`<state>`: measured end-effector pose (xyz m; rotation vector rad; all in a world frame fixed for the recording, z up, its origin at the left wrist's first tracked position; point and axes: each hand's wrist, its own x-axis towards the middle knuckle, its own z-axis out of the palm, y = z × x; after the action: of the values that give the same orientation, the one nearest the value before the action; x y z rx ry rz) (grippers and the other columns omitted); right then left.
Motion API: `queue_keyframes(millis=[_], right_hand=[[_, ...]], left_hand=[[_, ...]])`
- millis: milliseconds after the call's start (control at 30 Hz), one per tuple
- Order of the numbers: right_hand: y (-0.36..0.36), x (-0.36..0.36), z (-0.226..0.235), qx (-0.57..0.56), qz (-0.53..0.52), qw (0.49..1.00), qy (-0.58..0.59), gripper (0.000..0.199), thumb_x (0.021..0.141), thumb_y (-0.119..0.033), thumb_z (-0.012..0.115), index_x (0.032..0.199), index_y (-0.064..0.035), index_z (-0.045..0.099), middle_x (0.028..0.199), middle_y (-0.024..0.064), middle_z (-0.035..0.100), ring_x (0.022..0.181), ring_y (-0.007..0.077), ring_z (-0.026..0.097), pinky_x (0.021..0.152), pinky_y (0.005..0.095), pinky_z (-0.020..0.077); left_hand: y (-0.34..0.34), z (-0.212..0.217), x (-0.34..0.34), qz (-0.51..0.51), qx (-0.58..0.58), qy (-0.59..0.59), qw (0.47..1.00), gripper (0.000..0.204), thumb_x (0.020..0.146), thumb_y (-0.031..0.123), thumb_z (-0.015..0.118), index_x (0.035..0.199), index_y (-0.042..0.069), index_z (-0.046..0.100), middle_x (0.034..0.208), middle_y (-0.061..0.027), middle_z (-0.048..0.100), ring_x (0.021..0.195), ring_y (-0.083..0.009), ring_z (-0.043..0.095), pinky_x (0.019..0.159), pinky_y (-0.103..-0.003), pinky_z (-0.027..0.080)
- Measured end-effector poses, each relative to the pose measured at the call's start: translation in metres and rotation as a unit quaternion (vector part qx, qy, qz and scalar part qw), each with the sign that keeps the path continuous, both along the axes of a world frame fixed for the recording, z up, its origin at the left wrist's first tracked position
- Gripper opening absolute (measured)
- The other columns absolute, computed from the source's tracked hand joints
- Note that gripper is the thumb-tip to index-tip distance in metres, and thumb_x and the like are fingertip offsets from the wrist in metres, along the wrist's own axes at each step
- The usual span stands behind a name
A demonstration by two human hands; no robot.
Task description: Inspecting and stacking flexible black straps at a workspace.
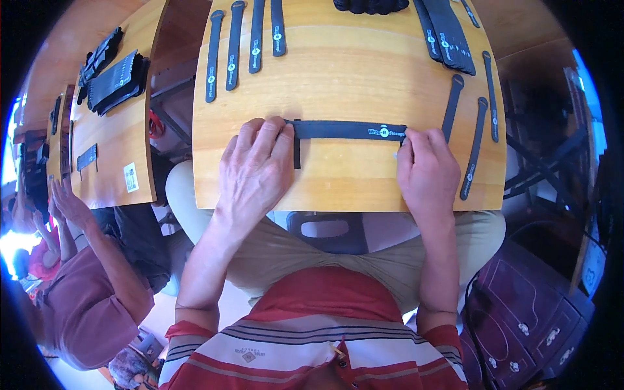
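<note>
A black storage strap [338, 129] with a printed logo lies stretched from side to side near the front of the wooden table [351, 179]. My left hand [257, 162] pinches its left end, fingers closed. At its right end, the thumb and fingers of my right hand [429, 166] are closed on the strap. Beside my left fingertips a short black strip [297, 153] points down toward me from the strap; whether it is part of it I cannot tell. Closest to my right hand lies another black strap [453, 107], partly behind it.
Several loose straps [233, 49] lie in a row at the far left. A strap stack [448, 39] lies far right, with more straps [474, 149] along the right edge. Left of me, a person [97, 292] sits at another table [117, 156] holding strap piles [117, 81]. Dark drawers [526, 312] stand at right.
</note>
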<state>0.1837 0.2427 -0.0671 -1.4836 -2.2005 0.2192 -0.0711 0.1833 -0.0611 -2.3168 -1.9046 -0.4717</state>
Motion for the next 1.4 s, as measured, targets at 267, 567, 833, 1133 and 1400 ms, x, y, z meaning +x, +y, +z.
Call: queue_keyframes(millis=[267, 567, 833, 1133, 1400], right_hand=[[-0.034, -0.069, 0.006, 0.026, 0.170, 0.983, -0.071, 0.051, 0.095, -0.027, 0.061, 0.137, 0.0006, 0.055, 0.149, 0.0158, 0.048, 0.145, 0.0299, 0.037, 0.120, 0.0469, 0.0255], [-0.030, -0.035, -0.009, -0.070, 0.106, 0.982, -0.138, 0.070, 0.099, -0.046, 0.051, 0.149, 0.0019, 0.040, 0.158, 0.0161, 0.036, 0.151, 0.0287, 0.026, 0.124, 0.0437, 0.0167], [-0.030, -0.010, -0.017, -0.038, 0.084, 0.988, -0.121, 0.072, 0.101, -0.051, 0.045, 0.149, 0.0033, 0.039, 0.158, 0.0174, 0.035, 0.151, 0.0305, 0.024, 0.124, 0.0432, 0.0153], [-0.054, 0.039, 0.007, 0.018, 0.052, 0.996, -0.070, 0.058, 0.096, -0.039, 0.061, 0.135, 0.0038, 0.054, 0.148, 0.0187, 0.048, 0.145, 0.0326, 0.035, 0.121, 0.0476, 0.0241], [-0.080, 0.067, 0.003, -0.034, 0.037, 0.995, -0.083, 0.056, 0.088, -0.033, 0.069, 0.126, 0.0071, 0.057, 0.138, 0.0226, 0.053, 0.135, 0.0367, 0.044, 0.115, 0.0444, 0.0345]], left_hand=[[-0.006, -0.006, -0.004, -0.032, 0.019, 0.038, 0.999, 0.037, 0.077, 0.008, 0.067, 0.113, 0.001, 0.067, 0.115, -0.0075, 0.062, 0.105, -0.0254, 0.059, 0.083, -0.036, 0.051], [-0.014, -0.003, 0.002, -0.013, 0.033, 0.048, 0.998, 0.037, 0.081, 0.014, 0.068, 0.116, 0.003, 0.067, 0.113, -0.0063, 0.063, 0.107, -0.0251, 0.059, 0.083, -0.038, 0.050], [-0.017, -0.008, -0.002, -0.006, 0.055, -0.061, 0.997, 0.029, 0.087, 0.013, 0.068, 0.114, 0.005, 0.070, 0.111, -0.0064, 0.066, 0.105, -0.0257, 0.061, 0.087, -0.038, 0.046], [-0.022, -0.013, -0.015, -0.037, 0.028, -0.108, 0.993, 0.033, 0.089, 0.011, 0.068, 0.121, 0.001, 0.068, 0.126, -0.0120, 0.065, 0.116, -0.0302, 0.060, 0.099, -0.040, 0.046], [-0.049, -0.007, 0.001, -0.003, 0.171, -0.181, 0.969, 0.033, 0.086, 0.002, 0.070, 0.118, -0.001, 0.064, 0.121, -0.0196, 0.063, 0.113, -0.0372, 0.061, 0.096, -0.043, 0.049]])
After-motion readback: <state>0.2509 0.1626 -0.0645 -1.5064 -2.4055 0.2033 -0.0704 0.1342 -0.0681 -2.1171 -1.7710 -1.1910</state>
